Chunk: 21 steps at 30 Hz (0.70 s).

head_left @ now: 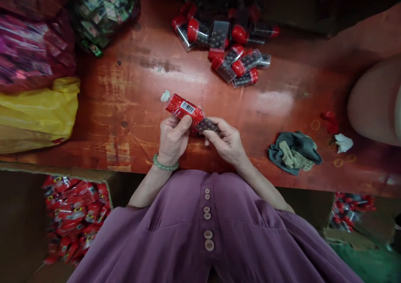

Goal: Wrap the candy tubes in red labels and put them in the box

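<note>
Over the table's near side, my left hand (174,137) pinches a red printed plastic wrapper (187,107) with a white barcode label. My right hand (226,141) grips the near end of a clear container of dark round balls (207,124). The container's other end lies against or inside the wrapper; I cannot tell how far in it reaches. Both hands are closed, and the two things slant together from upper left to lower right. Beyond them lies a pile of similar clear containers with red caps (247,62).
Plastic bags of packets (34,49) and a yellow bag (40,111) stand at left. A crumpled dark cloth (294,151) and a pale round tub (374,101) are at right. Below the table edge, a cardboard box (108,182) holds red packets (77,207).
</note>
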### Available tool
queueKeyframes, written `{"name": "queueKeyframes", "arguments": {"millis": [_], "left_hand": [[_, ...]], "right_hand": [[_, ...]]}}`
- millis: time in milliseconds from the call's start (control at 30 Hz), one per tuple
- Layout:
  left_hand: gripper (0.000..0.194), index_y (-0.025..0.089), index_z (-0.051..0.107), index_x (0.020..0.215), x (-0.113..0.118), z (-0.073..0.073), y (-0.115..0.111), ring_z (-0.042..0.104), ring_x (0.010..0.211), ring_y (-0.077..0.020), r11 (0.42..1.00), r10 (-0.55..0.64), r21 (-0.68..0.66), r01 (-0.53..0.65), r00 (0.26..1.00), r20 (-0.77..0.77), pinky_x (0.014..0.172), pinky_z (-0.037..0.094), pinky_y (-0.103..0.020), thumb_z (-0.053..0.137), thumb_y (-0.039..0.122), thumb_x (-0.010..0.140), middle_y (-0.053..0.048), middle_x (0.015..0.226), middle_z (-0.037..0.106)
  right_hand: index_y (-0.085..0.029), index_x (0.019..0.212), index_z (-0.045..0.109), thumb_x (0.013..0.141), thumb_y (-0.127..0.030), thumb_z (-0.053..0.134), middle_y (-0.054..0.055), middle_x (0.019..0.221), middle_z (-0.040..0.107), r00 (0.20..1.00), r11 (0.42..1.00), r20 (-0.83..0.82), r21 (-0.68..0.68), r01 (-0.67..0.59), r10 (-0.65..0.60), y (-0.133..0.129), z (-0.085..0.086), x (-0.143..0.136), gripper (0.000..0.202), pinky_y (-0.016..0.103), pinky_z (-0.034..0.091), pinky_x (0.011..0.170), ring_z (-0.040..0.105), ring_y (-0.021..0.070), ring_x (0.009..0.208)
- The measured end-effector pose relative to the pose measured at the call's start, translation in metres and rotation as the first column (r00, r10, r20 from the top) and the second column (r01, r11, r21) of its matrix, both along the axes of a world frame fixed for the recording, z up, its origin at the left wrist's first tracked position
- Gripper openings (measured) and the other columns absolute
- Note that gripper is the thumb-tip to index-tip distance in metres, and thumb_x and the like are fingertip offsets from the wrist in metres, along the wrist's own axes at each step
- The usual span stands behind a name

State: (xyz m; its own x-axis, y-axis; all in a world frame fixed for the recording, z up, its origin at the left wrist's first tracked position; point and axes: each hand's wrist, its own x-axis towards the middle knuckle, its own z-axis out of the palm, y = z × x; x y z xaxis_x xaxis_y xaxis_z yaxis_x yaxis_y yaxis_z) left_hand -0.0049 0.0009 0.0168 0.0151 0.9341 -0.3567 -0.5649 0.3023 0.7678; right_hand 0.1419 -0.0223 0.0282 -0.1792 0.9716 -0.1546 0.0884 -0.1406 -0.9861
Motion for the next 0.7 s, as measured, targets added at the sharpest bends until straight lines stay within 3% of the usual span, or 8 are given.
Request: {"name": "queueKeyframes", "arguments": {"millis": [100, 200, 267, 400, 567, 700], "left_hand": [[0.034, 0.019, 0.075, 0.072, -0.004, -0.005, -0.002, 0.072, 0.077, -0.0185, 1.0, -0.012, 0.013, 0.014, 0.993, -0.117, 0.076, 0.058, -0.031, 0.087, 0.05, 0.065, -0.002, 0.074, 0.075], [0.029, 0.019, 0.076, 0.072, -0.005, -0.002, -0.005, 0.069, 0.066, -0.0146, 0.998, -0.023, 0.048, 0.034, 0.977, -0.213, 0.069, 0.057, -0.028, 0.088, 0.045, 0.066, -0.001, 0.073, 0.075], [0.031, 0.02, 0.077, 0.077, -0.002, 0.003, -0.006, 0.071, 0.07, -0.0158, 0.999, -0.002, 0.052, 0.011, 0.983, -0.181, 0.071, 0.058, -0.028, 0.086, 0.048, 0.068, -0.002, 0.079, 0.077], [0.035, 0.021, 0.078, 0.085, 0.006, 0.009, -0.007, 0.075, 0.088, -0.0205, 0.997, 0.08, 0.027, -0.078, 0.993, -0.087, 0.083, 0.059, -0.032, 0.084, 0.051, 0.069, -0.005, 0.094, 0.079], [0.032, 0.02, 0.079, 0.088, 0.004, 0.01, -0.007, 0.074, 0.095, -0.0226, 0.996, -0.077, 0.031, 0.078, 0.997, -0.023, 0.091, 0.058, -0.035, 0.085, 0.045, 0.07, -0.008, 0.103, 0.078], [0.034, 0.02, 0.079, 0.087, 0.001, 0.014, -0.008, 0.073, 0.1, -0.0257, 0.995, -0.102, 0.01, 0.102, 0.995, -0.022, 0.091, 0.059, -0.036, 0.086, 0.047, 0.068, -0.009, 0.101, 0.078]], "right_hand": [[-0.019, 0.113, 0.063, 0.093, -0.035, 0.061, -0.001, 0.089, 0.067, 0.999, 0.999, 0.023, 0.019, -0.032, 0.032, 0.0, -0.001, 0.005, 0.026, 0.021, 0.052, 0.059, 0.057, 0.0047, 0.056], [-0.019, 0.115, 0.062, 0.095, -0.037, 0.059, -0.004, 0.081, 0.064, 0.995, 0.999, -0.09, -0.006, -0.054, 0.053, -0.001, -0.003, 0.007, 0.027, 0.02, 0.051, 0.057, 0.055, 0.0042, 0.054], [-0.019, 0.116, 0.062, 0.095, -0.039, 0.059, -0.004, 0.078, 0.063, 0.989, 0.999, -0.145, -0.022, -0.045, 0.042, -0.001, -0.002, 0.004, 0.029, 0.019, 0.051, 0.056, 0.054, 0.0042, 0.053], [-0.02, 0.112, 0.062, 0.093, -0.038, 0.062, -0.002, 0.088, 0.067, 0.998, 1.0, -0.054, 0.01, -0.025, 0.026, -0.002, 0.0, -0.007, 0.026, 0.02, 0.052, 0.058, 0.057, 0.0049, 0.057], [-0.023, 0.111, 0.057, 0.092, -0.036, 0.065, -0.006, 0.08, 0.063, 0.998, 1.0, -0.061, 0.031, 0.005, -0.003, -0.003, -0.002, -0.008, 0.024, 0.02, 0.052, 0.058, 0.059, 0.005, 0.056], [-0.024, 0.112, 0.052, 0.091, -0.042, 0.065, -0.006, 0.079, 0.063, 0.997, 1.0, -0.079, 0.012, 0.002, -0.001, -0.004, -0.004, -0.008, 0.031, 0.021, 0.053, 0.057, 0.061, 0.0061, 0.056]]}}
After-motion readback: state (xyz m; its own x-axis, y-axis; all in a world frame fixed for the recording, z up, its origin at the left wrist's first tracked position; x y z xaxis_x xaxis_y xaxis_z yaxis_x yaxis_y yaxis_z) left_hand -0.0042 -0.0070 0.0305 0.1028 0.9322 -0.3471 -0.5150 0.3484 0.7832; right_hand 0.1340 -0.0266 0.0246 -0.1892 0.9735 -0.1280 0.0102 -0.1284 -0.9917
